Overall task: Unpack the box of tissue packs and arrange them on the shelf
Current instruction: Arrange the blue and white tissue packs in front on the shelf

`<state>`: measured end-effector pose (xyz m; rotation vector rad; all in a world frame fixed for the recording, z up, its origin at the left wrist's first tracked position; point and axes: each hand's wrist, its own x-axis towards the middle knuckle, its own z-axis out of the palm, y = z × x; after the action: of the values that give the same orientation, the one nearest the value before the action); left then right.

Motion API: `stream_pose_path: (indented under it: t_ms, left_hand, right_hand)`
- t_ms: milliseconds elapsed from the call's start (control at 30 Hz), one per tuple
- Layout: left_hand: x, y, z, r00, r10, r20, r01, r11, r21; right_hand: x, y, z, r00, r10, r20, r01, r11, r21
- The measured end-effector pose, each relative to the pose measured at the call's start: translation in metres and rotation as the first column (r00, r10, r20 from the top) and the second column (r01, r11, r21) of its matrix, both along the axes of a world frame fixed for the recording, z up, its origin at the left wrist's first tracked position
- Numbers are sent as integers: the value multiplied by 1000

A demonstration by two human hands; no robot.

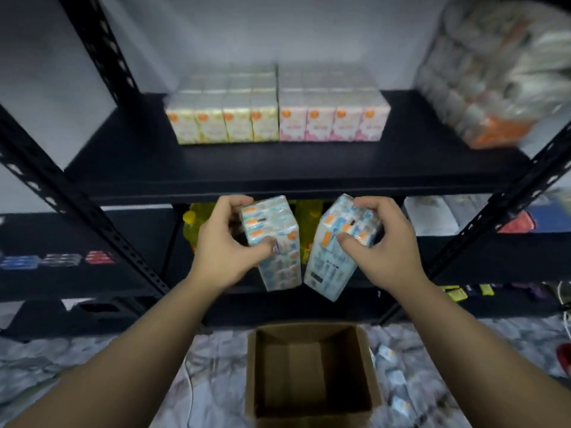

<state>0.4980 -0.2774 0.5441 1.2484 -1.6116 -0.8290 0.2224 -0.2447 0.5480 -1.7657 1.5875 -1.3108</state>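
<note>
Each hand grips 1 blue tissue pack: the left hand [221, 242] has its fingers curled around the left pack [273, 242], and the right hand [381, 242] around the right pack [335, 251]. Both packs hang below the shelf [247, 171] edge, with the box [312, 375] at 6 o'clock. Lift them higher, turn them upright, and set them in front of the yellow row [222, 118] and the pink row [333, 118] at 12 o'clock.
</note>
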Motion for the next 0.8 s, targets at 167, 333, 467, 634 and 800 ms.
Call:
stream_pose_path:
  t_ms: [167, 333, 467, 634, 800]
  left_hand:
    - [1, -20, 68, 996, 7, -83, -18, 992, -125]
    - [3, -44, 137, 990, -22, -137, -10, 972, -234]
    - [2, -65, 177, 990, -17, -140, -26, 953, -301]
    - [1, -91, 194, 992, 0, -128, -41, 947, -319]
    - [0, -113, 184, 997, -8, -77, -14, 961, -275]
  right_hand:
    - [6, -24, 66, 999, 11, 48, -5, 993, -121]
    - [10, -52, 133, 996, 12, 91, 10, 971, -238]
    - [12, -73, 170, 994, 4, 110, 31, 950, -310]
    - [13, -98, 188, 993, 4, 117, 33, 949, -314]
    - [13, -123, 176, 996, 5, 86, 19, 961, -277]
